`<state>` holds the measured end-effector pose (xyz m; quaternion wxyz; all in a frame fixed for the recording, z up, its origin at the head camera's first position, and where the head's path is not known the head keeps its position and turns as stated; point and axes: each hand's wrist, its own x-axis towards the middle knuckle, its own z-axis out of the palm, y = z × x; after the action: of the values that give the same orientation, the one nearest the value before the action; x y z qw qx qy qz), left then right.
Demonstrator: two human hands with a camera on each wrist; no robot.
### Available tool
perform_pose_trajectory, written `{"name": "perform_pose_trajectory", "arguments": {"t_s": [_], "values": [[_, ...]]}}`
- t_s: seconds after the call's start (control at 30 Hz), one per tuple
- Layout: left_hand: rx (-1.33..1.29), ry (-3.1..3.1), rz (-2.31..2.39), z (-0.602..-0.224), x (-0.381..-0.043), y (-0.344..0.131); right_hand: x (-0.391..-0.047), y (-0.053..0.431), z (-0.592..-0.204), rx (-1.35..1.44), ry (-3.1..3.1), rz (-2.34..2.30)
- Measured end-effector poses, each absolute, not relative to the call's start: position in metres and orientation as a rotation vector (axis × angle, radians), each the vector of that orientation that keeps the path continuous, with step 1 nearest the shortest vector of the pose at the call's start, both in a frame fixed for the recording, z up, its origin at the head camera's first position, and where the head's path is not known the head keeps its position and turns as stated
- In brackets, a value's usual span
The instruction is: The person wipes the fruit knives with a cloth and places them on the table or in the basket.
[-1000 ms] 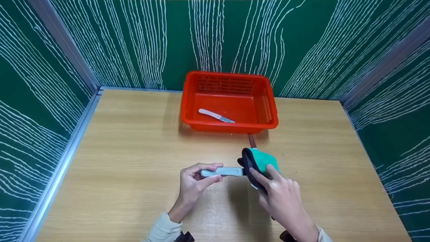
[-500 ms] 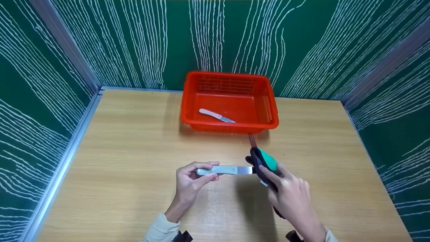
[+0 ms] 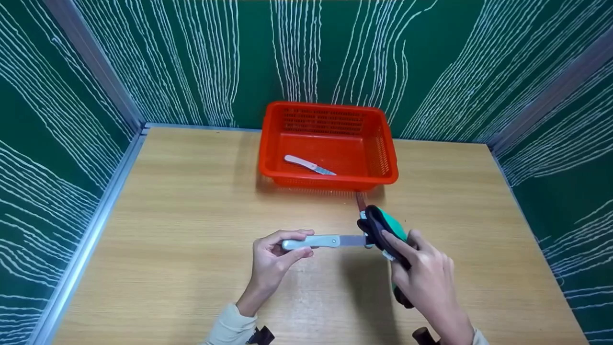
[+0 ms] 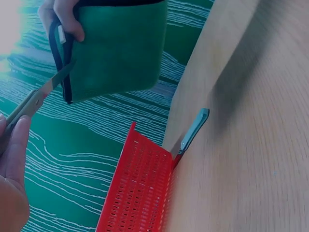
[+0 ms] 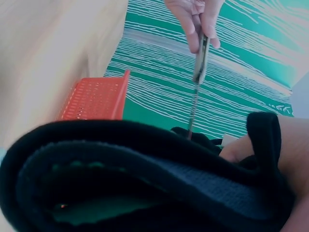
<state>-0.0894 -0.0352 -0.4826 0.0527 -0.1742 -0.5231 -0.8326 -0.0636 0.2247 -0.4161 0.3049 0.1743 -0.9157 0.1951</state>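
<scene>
My left hand (image 3: 269,263) holds a table-style knife (image 3: 323,241) by its pale blue-green handle, thumb below and fingers above. The blade points right, and its far end meets a folded green cloth pad (image 3: 393,223) with black edging. My right hand (image 3: 428,275) grips this pad, index finger laid along the black edge. In the right wrist view the fold of the pad fills the foreground, with a black loop (image 5: 264,137) beside the hand. A second knife with a blue-green handle (image 4: 195,128) lies on the table, partly hidden by the pad in the head view.
A red plastic basket (image 3: 330,179) stands at the back of the wooden table (image 3: 191,215). Inside it lies a knife with a pinkish-white handle (image 3: 300,161). Green walls (image 3: 254,57) with white wavy lines enclose the back and sides.
My right hand and the green pad have moved right along the blade, baring more of it. My left hand shifted slightly left with the knife. More of the table knife shows.
</scene>
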Motion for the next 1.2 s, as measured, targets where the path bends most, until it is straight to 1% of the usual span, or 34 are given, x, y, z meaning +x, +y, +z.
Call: {"name": "perform_pose_trajectory", "arguments": {"t_s": [0.27, 0.63, 0.9, 1.2], "values": [[-0.526, -1.625, -2.506, -0.485, -0.090, -0.032, -0.064, 0.220, -0.413, 0.481, -2.368, 0.513], [-0.511, -1.689, -2.404, -0.488, -0.092, -0.022, -0.060, 0.198, -0.404, 0.569, -2.425, 0.526], [-0.521, -1.642, -2.437, -0.488, -0.091, -0.019, -0.059, 0.189, -0.411, 0.639, -2.593, 0.380], [-0.453, -1.578, -2.541, -0.491, -0.089, -0.023, -0.064, 0.196, -0.420, 0.614, -2.600, 0.376]]}}
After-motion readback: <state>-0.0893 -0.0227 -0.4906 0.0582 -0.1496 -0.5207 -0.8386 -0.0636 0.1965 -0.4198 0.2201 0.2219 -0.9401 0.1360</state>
